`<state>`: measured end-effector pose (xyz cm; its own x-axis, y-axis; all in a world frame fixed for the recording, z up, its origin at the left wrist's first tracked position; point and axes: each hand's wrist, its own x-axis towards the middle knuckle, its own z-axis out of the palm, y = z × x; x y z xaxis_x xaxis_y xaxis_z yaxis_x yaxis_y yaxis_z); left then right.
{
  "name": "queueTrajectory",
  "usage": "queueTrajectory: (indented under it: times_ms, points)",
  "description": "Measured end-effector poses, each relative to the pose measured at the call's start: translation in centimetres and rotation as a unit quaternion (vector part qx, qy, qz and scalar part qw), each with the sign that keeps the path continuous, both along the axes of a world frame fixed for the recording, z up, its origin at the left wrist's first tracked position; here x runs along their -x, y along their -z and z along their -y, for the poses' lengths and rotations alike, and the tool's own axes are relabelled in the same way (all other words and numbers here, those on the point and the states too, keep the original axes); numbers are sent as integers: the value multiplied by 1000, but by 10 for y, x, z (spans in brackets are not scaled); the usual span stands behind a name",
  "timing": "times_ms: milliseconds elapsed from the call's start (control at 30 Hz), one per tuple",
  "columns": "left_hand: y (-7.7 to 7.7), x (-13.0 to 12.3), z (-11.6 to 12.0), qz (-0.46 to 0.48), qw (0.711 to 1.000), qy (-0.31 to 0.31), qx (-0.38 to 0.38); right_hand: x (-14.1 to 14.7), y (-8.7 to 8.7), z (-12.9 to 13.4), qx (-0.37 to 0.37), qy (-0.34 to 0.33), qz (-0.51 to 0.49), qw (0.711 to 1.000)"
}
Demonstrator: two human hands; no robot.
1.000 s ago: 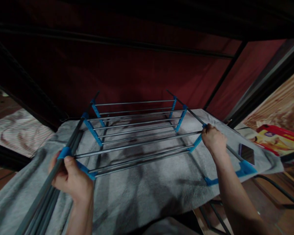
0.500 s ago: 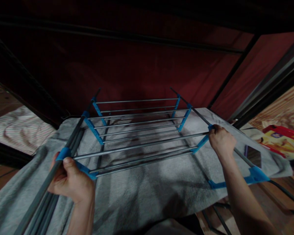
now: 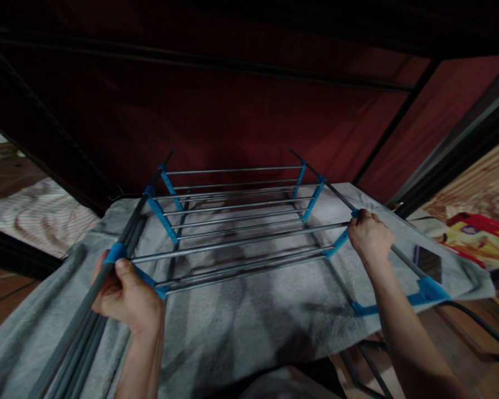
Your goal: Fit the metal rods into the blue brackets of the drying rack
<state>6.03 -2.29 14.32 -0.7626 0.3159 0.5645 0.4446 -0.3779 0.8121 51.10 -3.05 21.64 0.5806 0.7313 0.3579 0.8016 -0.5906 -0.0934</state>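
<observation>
The blue-jointed rack [image 3: 241, 241] rests on grey cloth [image 3: 253, 327] — left hand [image 3: 131, 296] and right hand [image 3: 372, 235] each wrapped around a side pole [image 3: 72, 327]. Tubes [image 3: 83, 352] lie beside the left pole; a phone [image 3: 428, 263] (dark-screened) lies outside the right, red-and-yellow box [image 3: 484, 241] beyond.

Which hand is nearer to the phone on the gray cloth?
Right. The right hand grips one side pole, just left of the phone; the left hand is across the rack, at a blue bracket on the opposite pole.

Bare-hand L grip [image 3: 131, 299] closed, thumb up, fingers wrapped round; bare-hand R grip [image 3: 371, 235] closed too, knuckles up. Bare L forearm [image 3: 140, 357] & R forearm [image 3: 403, 321] extended fwd, well apart.
</observation>
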Motion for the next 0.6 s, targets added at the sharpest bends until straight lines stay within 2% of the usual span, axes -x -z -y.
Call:
queueTrajectory:
  times_ms: [200, 333, 433, 500, 600]
  points:
    - [2, 4, 6, -20, 998, 52, -8, -4, 6, 5, -20, -60, 21, 998]
    - [11, 6, 6, -9, 998, 52, -28, 0, 22, 12, -156, -160, 6, 975]
    - [22, 0, 14, 9, 999, 42, -5, 19, 48, 27, -248, -259, -72, 930]
    - [30, -8, 28, -5, 998, 37, 53, 38, 72, 40, -260, -313, -134, 904]
    - [46, -25, 61, -79, 989, 35, 123, 59, 106, 60, -276, -332, -174, 885]
